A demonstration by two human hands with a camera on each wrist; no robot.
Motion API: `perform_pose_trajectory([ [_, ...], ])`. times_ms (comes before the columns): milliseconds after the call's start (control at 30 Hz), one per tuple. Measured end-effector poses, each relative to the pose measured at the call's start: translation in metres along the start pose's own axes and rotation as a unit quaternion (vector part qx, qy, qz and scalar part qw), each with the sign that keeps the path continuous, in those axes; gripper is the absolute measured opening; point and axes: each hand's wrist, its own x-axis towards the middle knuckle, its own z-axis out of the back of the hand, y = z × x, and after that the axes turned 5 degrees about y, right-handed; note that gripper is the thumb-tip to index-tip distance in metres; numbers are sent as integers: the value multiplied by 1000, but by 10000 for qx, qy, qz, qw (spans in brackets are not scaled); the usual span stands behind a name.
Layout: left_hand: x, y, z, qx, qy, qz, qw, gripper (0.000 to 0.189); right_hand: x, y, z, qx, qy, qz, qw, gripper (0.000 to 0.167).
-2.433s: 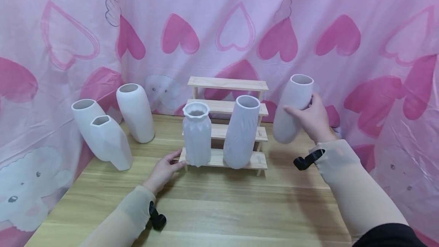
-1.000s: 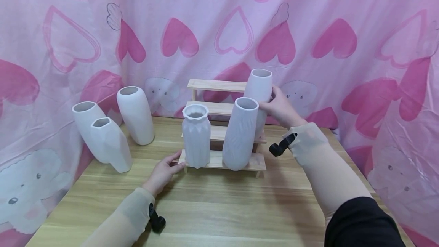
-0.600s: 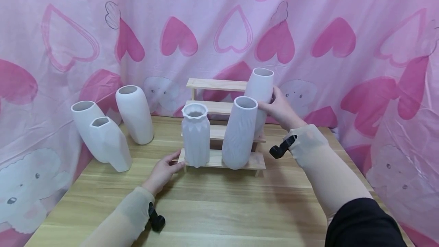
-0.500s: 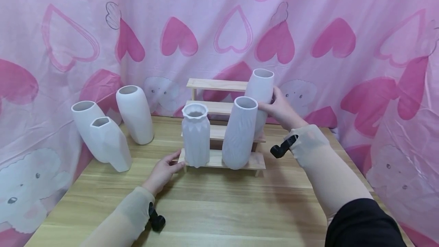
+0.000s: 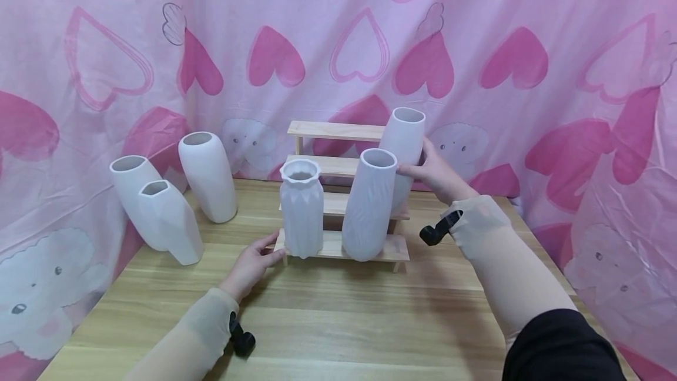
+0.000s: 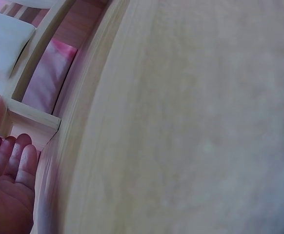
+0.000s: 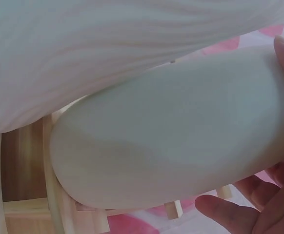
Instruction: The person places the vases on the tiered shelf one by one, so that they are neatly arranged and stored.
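Observation:
A tiered wooden display stand [image 5: 334, 244] stands mid-table. My left hand [image 5: 251, 266] grips the left end of its lowest step; in the left wrist view, fingertips [image 6: 26, 161] are beside the stand's leg. A fluted vase with a ruffled rim [image 5: 303, 213] and a textured vase [image 5: 370, 210] stand on that step. Behind the textured one, my right hand [image 5: 438, 172] holds a smooth white vase [image 5: 404, 137] between thumb and fingers. In the right wrist view its rounded base lies against the second step; contact is hard to judge. The textured vase hides its lower part.
At the left of the wooden table [image 5: 338, 322] stand a slanted vase [image 5: 132, 193], a faceted vase [image 5: 174, 225] and a tall smooth vase [image 5: 208, 178]. A pink heart-patterned curtain [image 5: 317, 28] hangs behind and at the sides.
My right hand has carried the smooth vase leftward from beside the stand to behind the textured vase. Over the last half second it shifts slightly right and down. My left hand stays put.

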Motion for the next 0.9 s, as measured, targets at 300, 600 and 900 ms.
perform_pose_trajectory([
  [300,-3,-4,0,-66,37,-25,10000,69,-1,-2,0,42,61,87,9999,75],
  [600,1,0,-1,-71,-15,-98,9999,69,-6,-5,3,-45,-142,-69,9999,81],
  [900,0,0,0,-75,22,-92,9999,69,-27,-16,14,-32,-479,-471,9977,92],
])
